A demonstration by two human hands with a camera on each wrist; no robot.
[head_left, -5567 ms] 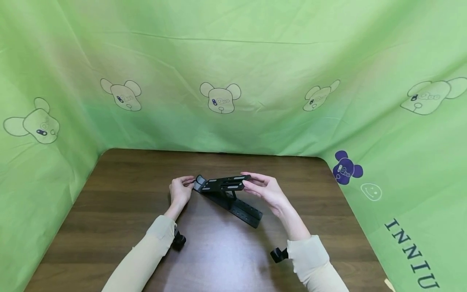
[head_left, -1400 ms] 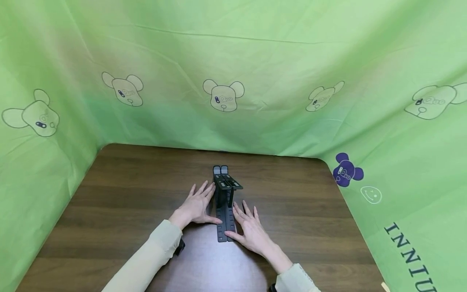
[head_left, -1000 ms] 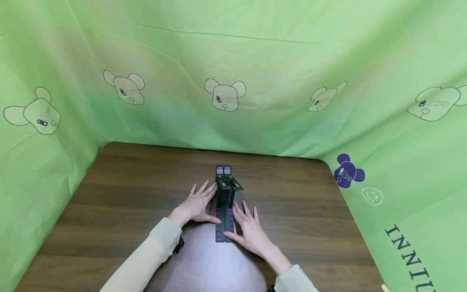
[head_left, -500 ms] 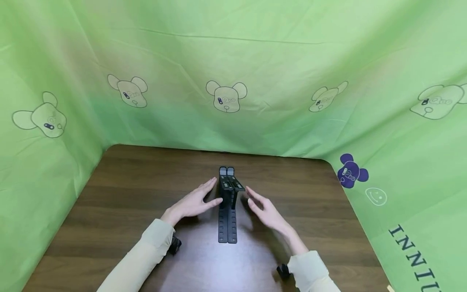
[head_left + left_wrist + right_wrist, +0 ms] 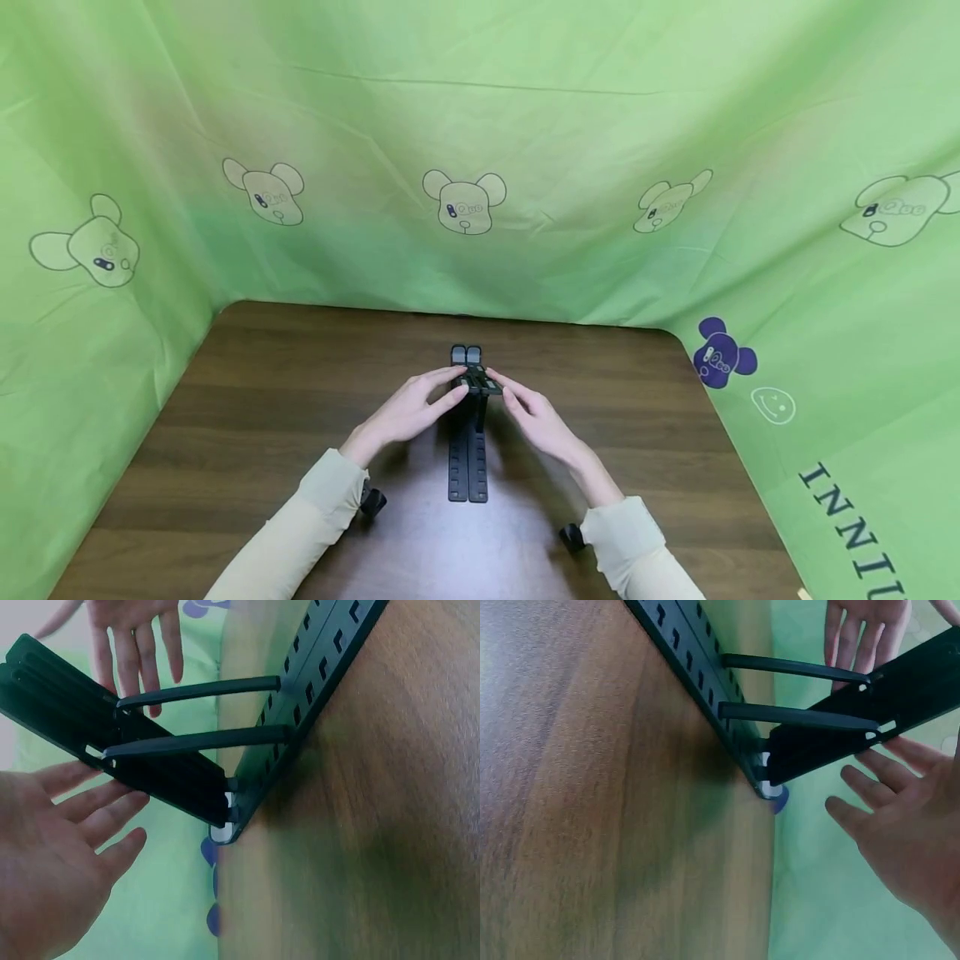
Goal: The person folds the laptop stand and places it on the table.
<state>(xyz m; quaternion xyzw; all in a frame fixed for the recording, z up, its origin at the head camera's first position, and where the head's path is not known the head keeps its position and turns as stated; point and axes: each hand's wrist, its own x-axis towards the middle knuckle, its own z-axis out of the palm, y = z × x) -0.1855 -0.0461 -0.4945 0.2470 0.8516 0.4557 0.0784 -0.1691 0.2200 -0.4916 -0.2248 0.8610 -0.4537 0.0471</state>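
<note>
A black folding laptop stand (image 5: 458, 475) stands unfolded on the table, its two slotted base rails side by side and lengthwise to me. Its upper plate (image 5: 821, 754) slopes up from the far end, propped by two thin struts (image 5: 195, 740). My left hand (image 5: 408, 410) is at the plate's left side, fingers nearly straight, fingertips touching its edge. On the opposite side, my right hand (image 5: 542, 425) touches the plate's right edge with extended fingers. Both wrist views show the fingers reaching along the plate's edges. The plate's middle is partly covered by the fingertips in the head view.
The brown wooden table (image 5: 300, 350) carries the stand near its middle. A green cloth (image 5: 360, 250) with printed bear heads hangs around the back and sides. Small black devices (image 5: 372, 502) sit at both wrists.
Earlier the stand lay turned diagonally in both hands; it now points straight away from me. A second ago my hands lay low beside the base; both have risen to the upper plate's sides.
</note>
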